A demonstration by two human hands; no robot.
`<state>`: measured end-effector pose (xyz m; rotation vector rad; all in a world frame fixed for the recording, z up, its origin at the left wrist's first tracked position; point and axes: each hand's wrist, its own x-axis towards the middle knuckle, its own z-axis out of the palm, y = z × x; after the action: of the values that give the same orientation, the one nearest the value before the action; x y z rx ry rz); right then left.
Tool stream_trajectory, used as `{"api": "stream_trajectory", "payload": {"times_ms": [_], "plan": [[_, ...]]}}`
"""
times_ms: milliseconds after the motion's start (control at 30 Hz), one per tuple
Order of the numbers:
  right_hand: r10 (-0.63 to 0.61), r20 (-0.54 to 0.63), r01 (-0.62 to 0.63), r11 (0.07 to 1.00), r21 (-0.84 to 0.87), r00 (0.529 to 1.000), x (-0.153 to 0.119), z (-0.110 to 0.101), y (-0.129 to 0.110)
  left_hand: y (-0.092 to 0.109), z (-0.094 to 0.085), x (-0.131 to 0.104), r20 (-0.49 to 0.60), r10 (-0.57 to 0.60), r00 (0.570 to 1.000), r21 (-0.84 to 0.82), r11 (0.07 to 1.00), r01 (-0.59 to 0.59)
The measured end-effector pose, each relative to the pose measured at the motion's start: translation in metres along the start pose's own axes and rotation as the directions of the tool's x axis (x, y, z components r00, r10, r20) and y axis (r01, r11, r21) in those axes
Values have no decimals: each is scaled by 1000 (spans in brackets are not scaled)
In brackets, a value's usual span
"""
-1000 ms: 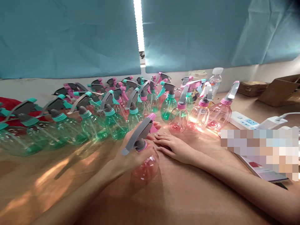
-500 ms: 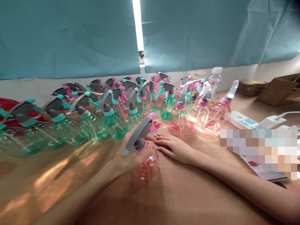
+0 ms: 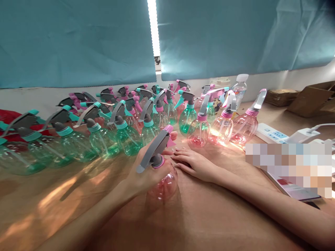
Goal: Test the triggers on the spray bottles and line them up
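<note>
A pink spray bottle (image 3: 163, 184) with a grey and pink trigger head stands upright on the brown table (image 3: 209, 216), close in front of me. My left hand (image 3: 146, 170) is wrapped round its neck and upper body, partly behind the spray head. To the right of the bottle, my right hand (image 3: 197, 165) lies palm down on the table, fingers stretched toward the bottle, holding nothing. Behind my hands stand a green spray bottle (image 3: 128, 139) and a pink spray bottle (image 3: 198, 132), among several others in rows.
On the right are a white power strip (image 3: 270, 133) with plugs, a flat device (image 3: 295, 190) partly blurred out, and cardboard boxes (image 3: 311, 101). A clear bottle with a white cap (image 3: 240, 89) stands at the back, before teal sheets (image 3: 78, 42).
</note>
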<state>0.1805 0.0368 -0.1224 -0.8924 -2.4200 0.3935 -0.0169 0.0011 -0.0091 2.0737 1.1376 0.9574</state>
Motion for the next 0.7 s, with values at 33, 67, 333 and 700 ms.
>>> {"api": "stream_trajectory", "payload": {"times_ms": [33, 67, 333, 700], "plan": [[-1, 1, 0, 1000, 1, 1000, 0, 0, 0, 1, 0, 0, 1, -5, 1000, -30, 1000, 5], [0, 2, 0, 1000, 1, 1000, 0, 0, 0, 2, 0, -1, 5, -7, 1000, -67, 998, 8], [-2, -2, 2, 1000, 5, 1000, 0, 0, -2, 7, 2, 0, 6, -16, 1000, -110, 994, 17], [3, -12, -2, 1000, 18, 1000, 0, -1, -2, 8, 1, 0, 12, -2, 1000, -82, 997, 3]]}}
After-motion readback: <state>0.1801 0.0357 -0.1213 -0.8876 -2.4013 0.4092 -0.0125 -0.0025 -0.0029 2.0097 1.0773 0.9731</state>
